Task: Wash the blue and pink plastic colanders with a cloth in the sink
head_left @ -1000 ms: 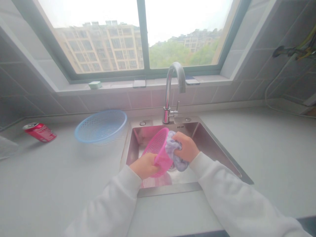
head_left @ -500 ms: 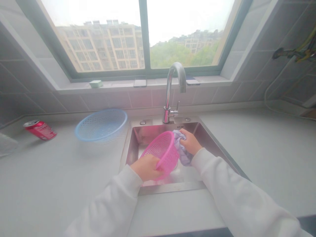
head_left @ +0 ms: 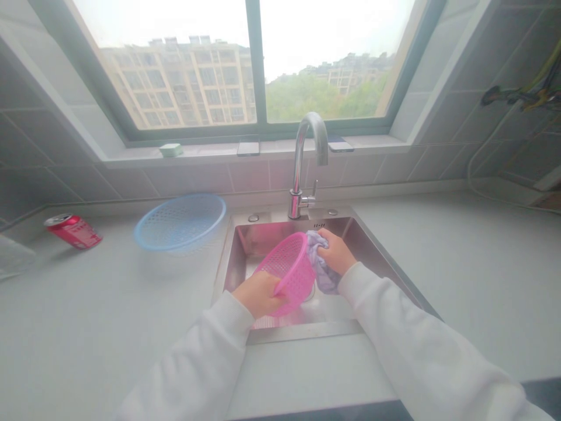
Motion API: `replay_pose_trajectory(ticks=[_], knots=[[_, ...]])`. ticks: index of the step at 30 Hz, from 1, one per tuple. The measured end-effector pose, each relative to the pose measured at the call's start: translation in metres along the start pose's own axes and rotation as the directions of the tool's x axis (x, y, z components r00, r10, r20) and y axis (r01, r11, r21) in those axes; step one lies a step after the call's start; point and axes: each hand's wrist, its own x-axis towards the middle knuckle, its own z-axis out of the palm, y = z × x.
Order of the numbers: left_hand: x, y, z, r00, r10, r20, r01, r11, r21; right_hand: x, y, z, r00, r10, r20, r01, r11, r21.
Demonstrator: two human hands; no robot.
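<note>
Plastic (head_left: 16,257), clear and cut off by the left edge, lies on the smooth, pale bench (head_left: 114,310). Beside it is a red metal can (head_left: 78,231), a cylinder with a silvery top, slanted in view. Next comes a round, light blue basket (head_left: 179,221), its plastic wall pierced in a fine lattice beneath a smooth rim. On the sill above sits a small mint-green block (head_left: 170,150) with flat sides. The middle belongs to a square-cornered steel sink (head_left: 302,333). The left hand (head_left: 258,294) reaches over its near left corner, fingers and thumb pinching the near side of a pink basket (head_left: 298,282). This basket is held inside the sink's opening, tilted so that its mouth faces up and leftward; whether it touches the sink floor I cannot tell. It is bright, translucent plastic, with a plain rounded rim over an openwork mesh, and a pink tint shows on the metal around it. Behind it rises a chrome tap (head_left: 298,169), curved like a hook. The right hand (head_left: 336,251) has its fingers bunched into a soft, wrinkled lilac cloth (head_left: 323,272), which touches the right side of the pink basket and hangs down within the sink. Farther right, a thin, pale hose (head_left: 470,164) loops down the tiled wall.
</note>
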Motion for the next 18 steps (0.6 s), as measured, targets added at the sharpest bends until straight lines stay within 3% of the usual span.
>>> replay_pose_trajectory(ticks=[8,18], knots=[[0.0031,0.0031,0.0004,1.0,-0.022,0.019,0.021,0.998,0.06,0.0015,-0.0016,0.0024,1.0,0.009,0.02,-0.009,1.0,-0.019],[0.0006,0.0039,0.0002,1.0,0.008,-0.004,-0.008,1.0,0.019,0.0016,-0.0017,0.0014,1.0,0.006,0.018,-0.005,0.999,-0.049]])
